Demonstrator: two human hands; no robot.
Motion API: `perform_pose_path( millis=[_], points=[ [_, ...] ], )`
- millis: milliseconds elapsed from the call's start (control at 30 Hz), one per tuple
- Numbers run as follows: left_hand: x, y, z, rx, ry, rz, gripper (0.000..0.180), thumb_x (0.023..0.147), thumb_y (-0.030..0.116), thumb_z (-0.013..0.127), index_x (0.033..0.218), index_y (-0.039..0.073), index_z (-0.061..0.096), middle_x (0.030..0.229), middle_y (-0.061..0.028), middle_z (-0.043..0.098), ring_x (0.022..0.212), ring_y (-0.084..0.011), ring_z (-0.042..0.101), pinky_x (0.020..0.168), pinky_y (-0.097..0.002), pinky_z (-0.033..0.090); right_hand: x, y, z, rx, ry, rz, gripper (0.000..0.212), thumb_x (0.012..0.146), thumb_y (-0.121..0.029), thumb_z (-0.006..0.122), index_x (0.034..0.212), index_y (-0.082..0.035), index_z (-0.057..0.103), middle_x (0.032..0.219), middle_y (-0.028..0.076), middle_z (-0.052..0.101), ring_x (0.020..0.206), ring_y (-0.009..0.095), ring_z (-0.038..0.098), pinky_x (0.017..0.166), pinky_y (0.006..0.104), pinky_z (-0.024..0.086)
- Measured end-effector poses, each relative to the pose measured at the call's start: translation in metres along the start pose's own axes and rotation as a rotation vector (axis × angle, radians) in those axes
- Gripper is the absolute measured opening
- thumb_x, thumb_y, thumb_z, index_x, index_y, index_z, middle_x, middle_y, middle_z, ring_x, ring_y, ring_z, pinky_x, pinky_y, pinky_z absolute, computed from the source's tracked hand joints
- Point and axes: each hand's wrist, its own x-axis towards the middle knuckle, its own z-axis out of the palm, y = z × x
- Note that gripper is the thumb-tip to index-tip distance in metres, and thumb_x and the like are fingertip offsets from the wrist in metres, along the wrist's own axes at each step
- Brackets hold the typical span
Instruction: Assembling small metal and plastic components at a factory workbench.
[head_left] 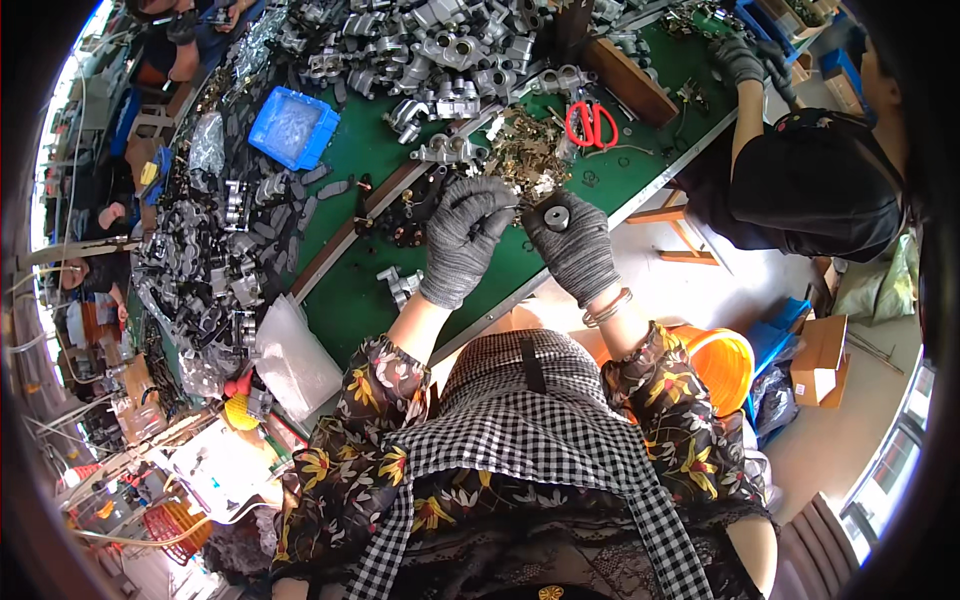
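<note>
Both my hands wear grey knitted gloves and meet over the near edge of the green bench. My right hand (577, 252) is closed around a small dark round part (557, 217) with a pale centre, which shows between thumb and fingers. Just left of it, my left hand (464, 245) is closed in a pinch, its fingertips pointing at the right hand. Whatever the left fingers hold is too small to make out. Beyond the fingertips lies a heap of small brass-coloured clips (528, 150). Red-handled scissors (592, 126) rest right of that heap.
Silver metal castings (440, 50) pile up at the back, with more castings (200, 260) at the left. A blue bin (293, 128) stands among them. A wooden block (630, 82) sits behind the scissors. At the right, a co-worker's gloved hand (738, 60) is over the bench.
</note>
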Motion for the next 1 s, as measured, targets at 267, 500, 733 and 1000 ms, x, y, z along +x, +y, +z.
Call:
perform_pose_path(
  millis=[267,500,733,1000],
  points=[
    [0.026,-0.051,0.024,0.618,-0.332,-0.263,0.016,0.084,0.018,0.063,0.096,0.009,0.068,0.1,-0.0069,0.064,0.098,-0.0292,0.059,0.088,-0.0419,0.049,0.001,0.042,-0.001,0.322,-0.004,0.434,0.022,0.082,-0.019,0.072,0.09,0.001,0.067,0.067,0.004,0.064,0.06,0.011,0.057,0.058,0.0273,0.048],
    [0.064,-0.089,0.07,0.895,-0.592,0.001,0.03,0.079,0.026,0.068,0.109,0.019,0.066,0.115,-0.0058,0.055,0.111,-0.0275,0.05,0.098,-0.0421,0.04,-0.019,0.055,-0.018,0.31,0.059,0.574,0.021,0.084,-0.02,0.07,0.088,0.0,0.066,0.063,0.002,0.061,0.053,0.008,0.052,0.05,0.0249,0.044],
    [0.08,-0.109,0.056,0.69,-0.379,0.061,0.015,0.083,0.02,0.067,0.094,0.01,0.07,0.09,-0.0101,0.068,0.086,-0.0269,0.063,0.082,-0.0347,0.049,-0.028,0.06,-0.026,0.265,0.035,0.607,0.02,0.084,-0.021,0.069,0.088,-0.002,0.067,0.063,0.003,0.062,0.056,0.009,0.056,0.052,0.0255,0.047],
    [0.065,-0.092,0.021,-0.279,-0.17,-0.881,0.007,0.086,0.007,0.065,0.086,0.0,0.065,0.069,-0.0035,0.064,0.053,-0.0104,0.057,0.047,-0.0227,0.044,-0.006,0.047,-0.006,0.415,0.01,0.433,0.021,0.087,-0.023,0.068,0.095,-0.003,0.065,0.066,0.003,0.06,0.047,0.007,0.048,0.04,0.0236,0.039]
  ],
)
